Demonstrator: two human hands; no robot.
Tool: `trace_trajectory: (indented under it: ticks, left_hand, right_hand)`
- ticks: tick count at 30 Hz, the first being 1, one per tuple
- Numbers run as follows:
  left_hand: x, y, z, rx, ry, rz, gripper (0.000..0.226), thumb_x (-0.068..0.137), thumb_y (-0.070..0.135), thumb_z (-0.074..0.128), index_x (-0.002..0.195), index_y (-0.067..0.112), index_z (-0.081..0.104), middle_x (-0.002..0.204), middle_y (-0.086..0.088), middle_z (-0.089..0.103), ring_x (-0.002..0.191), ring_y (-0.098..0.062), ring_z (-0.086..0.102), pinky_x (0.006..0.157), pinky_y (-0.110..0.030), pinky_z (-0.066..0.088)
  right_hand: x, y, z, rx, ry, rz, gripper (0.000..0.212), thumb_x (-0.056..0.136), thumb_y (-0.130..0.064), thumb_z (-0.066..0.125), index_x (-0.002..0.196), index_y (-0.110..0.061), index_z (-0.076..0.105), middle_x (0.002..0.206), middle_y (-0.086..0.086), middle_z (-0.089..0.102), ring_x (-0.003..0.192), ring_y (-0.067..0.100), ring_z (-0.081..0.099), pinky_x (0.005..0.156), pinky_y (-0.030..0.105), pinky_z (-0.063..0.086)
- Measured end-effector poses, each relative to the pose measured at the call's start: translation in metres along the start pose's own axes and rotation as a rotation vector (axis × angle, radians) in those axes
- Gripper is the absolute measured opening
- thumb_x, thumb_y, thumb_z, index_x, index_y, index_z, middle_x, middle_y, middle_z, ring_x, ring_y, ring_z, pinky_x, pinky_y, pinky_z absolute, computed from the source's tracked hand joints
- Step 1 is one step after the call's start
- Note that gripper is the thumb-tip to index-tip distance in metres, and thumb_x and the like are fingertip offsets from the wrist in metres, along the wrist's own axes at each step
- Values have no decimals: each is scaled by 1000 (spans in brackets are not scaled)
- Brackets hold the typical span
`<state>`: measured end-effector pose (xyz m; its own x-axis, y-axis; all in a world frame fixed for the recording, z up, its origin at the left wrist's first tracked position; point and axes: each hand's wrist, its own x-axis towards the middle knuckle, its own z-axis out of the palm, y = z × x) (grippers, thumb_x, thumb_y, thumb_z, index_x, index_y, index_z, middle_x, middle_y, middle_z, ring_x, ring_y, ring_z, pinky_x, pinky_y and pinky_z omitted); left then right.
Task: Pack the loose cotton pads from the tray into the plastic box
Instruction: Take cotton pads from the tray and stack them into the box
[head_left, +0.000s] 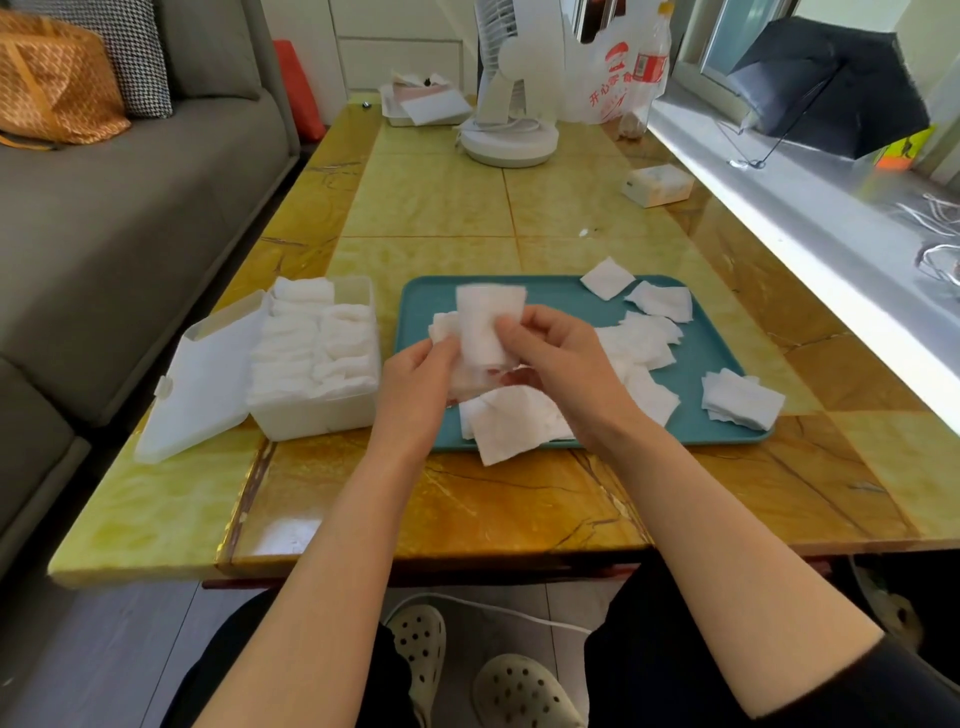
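Yellow marbled tabletop (441, 208); grey sofa (130, 208) well left of the tray (550, 296), bright sill off the tray's right side.

Tray: teal, flat, at the middle of the tabletop. Loose pads (639, 343) lie scattered on it, most of them heaped over its middle and near half. One pad (511, 423) overhangs the tray's near edge onto the tabletop. A far pad (607, 278) overhangs its far edge. A small stack (740, 397) sits on its near right corner.

Box (311, 415): white, just left of the tray, with a thin strip of tabletop between them. Lid (202, 384) is open and lies back on the side away from the tray. Packed pads (311, 348) fill the box in rows up to the rim.

Grips: I read both above the tray's left half. The right grip (561, 364) is closed on a held pad (485, 322), thumb on its front face and fingers behind. The left grip (415, 382) pinches the same pad at its lower left edge. The held pad stands upright and is motion-blurred, so I cannot tell if it is one pad or several.

Beyond the tray's far edge: fan (509, 135), white bag (608, 78), small carton (658, 184).
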<state>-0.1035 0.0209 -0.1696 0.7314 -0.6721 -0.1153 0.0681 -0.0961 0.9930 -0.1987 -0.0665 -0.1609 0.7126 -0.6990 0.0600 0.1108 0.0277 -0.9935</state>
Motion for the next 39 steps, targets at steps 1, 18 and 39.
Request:
trace_trajectory:
  ticks: [1, 18, 39]
  left_hand:
    - [-1, 1, 1, -3, -10, 0, 24, 97, 21, 49, 80, 21, 66, 81, 0, 67, 79, -15, 61, 80, -37, 51]
    - [-2, 2, 1, 61, -37, 10, 29, 101, 23, 40, 85, 27, 64, 96, -4, 68, 91, -16, 62, 80, -30, 54]
    - [0, -1, 4, 72, -62, -12, 30, 100, 25, 40, 97, 12, 67, 105, -15, 66, 100, -27, 63, 82, -36, 55]
  right_hand:
    - [0, 3, 1, -88, 2, 16, 13, 94, -13, 55, 95, -3, 63, 77, 4, 67, 65, 5, 64, 57, 15, 49]
    - [6, 8, -1, -255, 77, 103, 16, 91, -22, 62, 96, -6, 63, 83, 7, 70, 67, 7, 63, 59, 14, 51]
    - [7, 22, -4, -524, 130, -101, 16, 84, -25, 70, 75, -19, 57, 65, -8, 60, 54, -3, 52, 53, 8, 40]
